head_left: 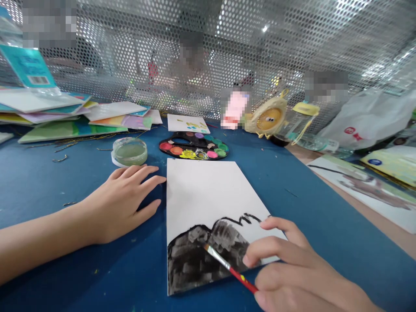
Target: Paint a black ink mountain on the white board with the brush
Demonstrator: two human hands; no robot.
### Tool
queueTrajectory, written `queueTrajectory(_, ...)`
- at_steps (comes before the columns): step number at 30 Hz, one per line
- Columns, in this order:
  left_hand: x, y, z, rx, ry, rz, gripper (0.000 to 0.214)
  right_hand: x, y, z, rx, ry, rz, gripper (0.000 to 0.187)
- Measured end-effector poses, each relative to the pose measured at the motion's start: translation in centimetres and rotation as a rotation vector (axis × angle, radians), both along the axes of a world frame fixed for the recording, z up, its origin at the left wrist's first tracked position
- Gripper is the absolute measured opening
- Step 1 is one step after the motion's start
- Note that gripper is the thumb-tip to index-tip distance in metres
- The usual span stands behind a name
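- Black paint covered the lower part of the white board, which lay on the blue surface, well in from its right edge.
- The right hand grasped the brush, its tip at the paint.
- The left hand, holding nothing, lay spread just beside the board.
- Beyond the board, towards the surface's far edge, was the palette, with the pot to its left.
- Paintings lay stacked near that edge, under a bottle.

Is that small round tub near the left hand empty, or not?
Not empty: the tub, just beyond the left hand, shows what looks like cloudy grey-green liquid inside. How deep, I cannot tell.
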State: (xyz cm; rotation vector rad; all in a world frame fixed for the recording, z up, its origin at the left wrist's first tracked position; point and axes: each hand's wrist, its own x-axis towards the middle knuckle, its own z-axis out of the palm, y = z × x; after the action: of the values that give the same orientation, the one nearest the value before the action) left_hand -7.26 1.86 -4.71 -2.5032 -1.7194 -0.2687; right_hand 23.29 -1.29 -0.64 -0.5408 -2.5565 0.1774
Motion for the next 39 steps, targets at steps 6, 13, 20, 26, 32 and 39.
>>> queueTrajectory(6,0.0,0.0,0.0,-0.005,0.001,-0.002,0.046,0.4,-0.1,-0.2,-0.005,-0.029,0.010,0.018)
queueTrajectory(13,0.0,0.0,0.1,-0.004,0.001,-0.001,0.045,0.3,0.4,0.5,-0.003,-0.023,0.037,0.020)
queueTrajectory(20,0.0,-0.1,0.1,0.009,-0.003,-0.005,0.044,0.2,-0.1,-0.6,-0.045,-0.038,0.018,0.019)
queueTrajectory(26,0.0,0.0,0.0,0.000,0.004,-0.006,0.044,0.2,-0.3,-0.7,-0.049,0.043,-0.050,0.020)
queueTrajectory(32,-0.1,-0.1,-0.1,0.005,0.003,0.001,0.045,0.4,0.2,0.2,-0.049,-0.028,0.061,0.018)
queueTrajectory(39,-0.2,0.1,-0.3,0.025,0.003,-0.009,0.046,0.4,0.5,0.5,-0.054,0.027,0.071,0.018)
